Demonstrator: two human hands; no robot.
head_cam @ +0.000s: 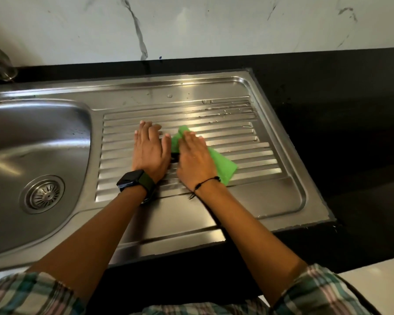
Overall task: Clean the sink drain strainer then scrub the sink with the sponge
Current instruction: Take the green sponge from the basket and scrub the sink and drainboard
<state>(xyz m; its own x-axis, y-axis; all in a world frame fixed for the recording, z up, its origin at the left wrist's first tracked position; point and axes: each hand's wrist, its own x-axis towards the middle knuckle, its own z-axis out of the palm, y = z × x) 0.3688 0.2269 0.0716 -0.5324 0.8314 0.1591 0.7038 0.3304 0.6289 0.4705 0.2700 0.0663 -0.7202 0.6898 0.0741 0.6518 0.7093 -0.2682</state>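
Observation:
A flat green sponge [223, 165] lies on the ribbed steel drainboard [237, 137]. My right hand [195, 158] presses down on it with straight fingers, covering its middle. My left hand [149, 151] lies flat on the ribs just left of the sponge, its thumb near the sponge's edge; a small dark thing shows between the two hands. The round metal drain strainer [42, 193] sits in the bottom of the sink bowl [32, 137] at the left, away from both hands.
A tap base [0, 64] stands at the back left corner. Black countertop [339, 110] surrounds the steel unit on the right and front. A white marble wall [191, 26] rises behind. Water drops sit on the drainboard's far ribs.

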